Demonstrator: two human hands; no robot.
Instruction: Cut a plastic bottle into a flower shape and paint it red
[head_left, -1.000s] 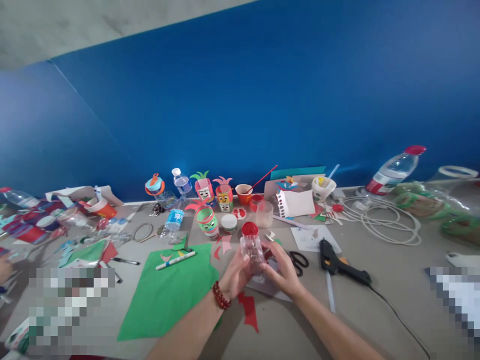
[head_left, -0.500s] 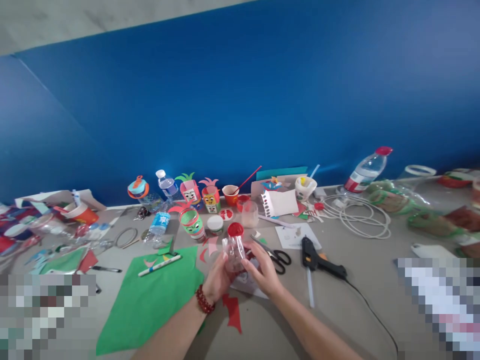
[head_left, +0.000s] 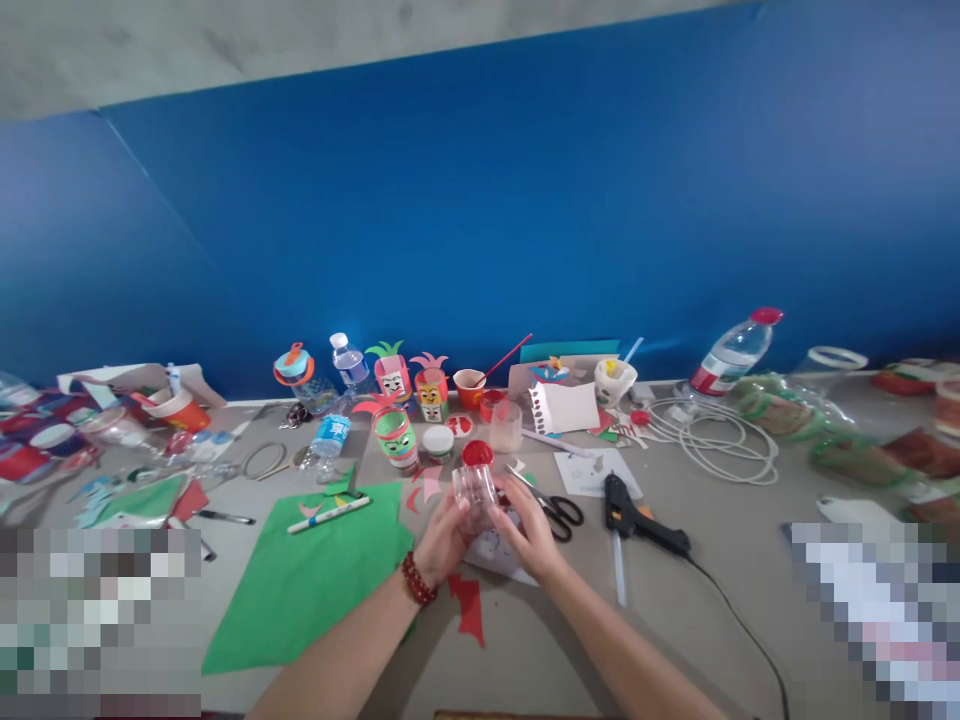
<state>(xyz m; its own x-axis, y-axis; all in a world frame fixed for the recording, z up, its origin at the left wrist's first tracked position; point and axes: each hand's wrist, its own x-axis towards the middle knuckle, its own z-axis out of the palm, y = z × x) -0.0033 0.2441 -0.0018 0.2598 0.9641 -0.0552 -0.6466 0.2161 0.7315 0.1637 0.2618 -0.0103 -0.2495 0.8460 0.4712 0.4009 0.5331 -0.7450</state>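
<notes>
Between my two hands is a clear plastic cup-like piece (head_left: 474, 498), held above the grey table. My left hand (head_left: 442, 540), with a dark red bead bracelet (head_left: 418, 578) at the wrist, closes round its left side. My right hand (head_left: 531, 528) has its fingers on the right side. Just beyond the piece is a red round container (head_left: 478, 454). Under the hands lies a white sheet with drawn lines (head_left: 501, 556), partly hidden. A red paper scrap (head_left: 469, 608) rests nearer to me, and black-handled scissors (head_left: 561, 515) lie right of my right hand.
A black glue gun (head_left: 641, 520) with its cord lies on the right. Green felt-like sheet (head_left: 300, 590) and a marker (head_left: 328, 514) are left. Decorated paper cups (head_left: 395, 440), a water bottle (head_left: 330, 440), a coiled white cable (head_left: 720, 445) and a tilted bottle (head_left: 731, 355) stand or lie behind.
The clear piece has tipped a little in my hands, both hands still on it. The whole view has shifted slightly, with the left-side objects appearing further right.
</notes>
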